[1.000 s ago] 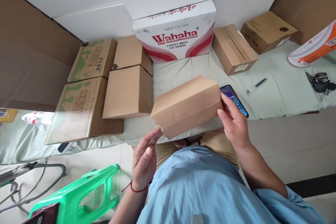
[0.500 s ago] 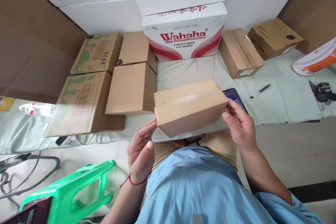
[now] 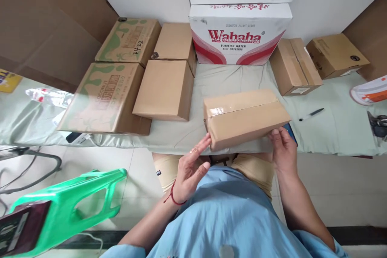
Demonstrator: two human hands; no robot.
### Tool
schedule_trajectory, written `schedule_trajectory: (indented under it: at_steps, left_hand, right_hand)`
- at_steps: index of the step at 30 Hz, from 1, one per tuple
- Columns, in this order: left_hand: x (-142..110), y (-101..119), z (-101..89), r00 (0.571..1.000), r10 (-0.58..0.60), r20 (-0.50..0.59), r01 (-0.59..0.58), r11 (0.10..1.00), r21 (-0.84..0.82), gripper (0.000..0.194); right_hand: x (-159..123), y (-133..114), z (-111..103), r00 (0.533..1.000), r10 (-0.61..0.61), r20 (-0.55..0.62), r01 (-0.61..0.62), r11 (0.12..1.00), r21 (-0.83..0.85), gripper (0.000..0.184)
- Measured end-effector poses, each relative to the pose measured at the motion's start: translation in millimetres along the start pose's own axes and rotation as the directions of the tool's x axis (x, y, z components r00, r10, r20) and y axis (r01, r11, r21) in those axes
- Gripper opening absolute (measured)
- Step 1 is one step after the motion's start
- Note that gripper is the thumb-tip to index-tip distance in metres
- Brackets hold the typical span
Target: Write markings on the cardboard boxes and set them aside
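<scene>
A taped brown cardboard box (image 3: 248, 127) is at the front of the cloth-covered table, set at a slant, with shiny clear tape along its top. The outstretched fingertips of my left hand (image 3: 192, 173) touch its near left corner, the thumb standing apart. My right hand (image 3: 284, 149) grips the lower right edge of the box with bent fingers and thumb; part of the fingers is hidden. Partly covered by the box and that hand, a phone (image 3: 290, 134) shows only a blue strip.
Brown cartons (image 3: 163, 88) and printed coconut cartons (image 3: 102, 92) stand on the left. A white Wahaha carton (image 3: 238, 36) is at the back. Two small boxes (image 3: 296, 66), a pen (image 3: 311, 114) and keys (image 3: 377, 123) lie right. A green stool (image 3: 69, 205) stands below left.
The box has come down toward the tabletop and turned slightly, its taped top now showing more. My left fingers have straightened against its corner; my right hand has shifted to the lower edge.
</scene>
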State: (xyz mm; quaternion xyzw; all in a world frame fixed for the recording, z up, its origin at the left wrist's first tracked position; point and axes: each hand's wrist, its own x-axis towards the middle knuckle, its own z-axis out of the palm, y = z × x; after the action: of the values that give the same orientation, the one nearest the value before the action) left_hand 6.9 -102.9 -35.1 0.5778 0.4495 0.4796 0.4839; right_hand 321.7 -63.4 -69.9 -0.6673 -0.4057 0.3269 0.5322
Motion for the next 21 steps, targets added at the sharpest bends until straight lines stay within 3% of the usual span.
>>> schedule_trajectory:
  at_steps: [3,5,7,9,11,13,16,21]
  left_hand:
    - [8,28,-1.8,0.937,0.263,0.230,-0.296,0.947,0.125,0.054]
    - [11,38,-0.1,0.889,0.361,0.281,-0.413,0.897,0.157,0.055]
    - [11,40,2.3,0.885,0.386,0.262,-0.440,0.877,0.194,0.054]
    - [8,36,2.8,0.924,0.335,0.184,-0.372,0.899,0.231,0.051]
    - [4,28,0.0,0.974,0.217,0.062,-0.225,0.945,0.237,0.048]
    - [1,20,-5.1,0.996,0.067,-0.062,-0.054,0.981,0.184,0.047]
    - [3,8,-13.2,0.982,-0.094,-0.162,0.099,0.995,0.021,0.047]
    - [14,-5,-22.3,0.962,-0.129,-0.242,0.100,0.987,-0.126,0.053]
  right_hand:
    - [9,-1,-1,0.998,0.067,-0.017,-0.064,0.986,0.155,0.049]
    - [12,-3,0,0.995,0.102,-0.019,-0.096,0.974,0.204,0.048]
    - [11,-4,0,0.993,0.117,-0.032,-0.108,0.972,0.207,0.048]
    - [7,-5,1,0.993,0.115,-0.036,-0.106,0.974,0.199,0.046]
    - [1,-7,1,0.995,0.098,-0.026,-0.091,0.977,0.194,0.042]
    - [-6,-11,2,0.997,0.067,0.024,-0.070,0.981,0.179,0.037]
    - [-15,-22,5,0.988,-0.019,0.152,-0.001,0.991,0.133,0.032]
    - [-29,-49,9,0.917,-0.232,0.324,0.220,0.973,0.071,0.036]
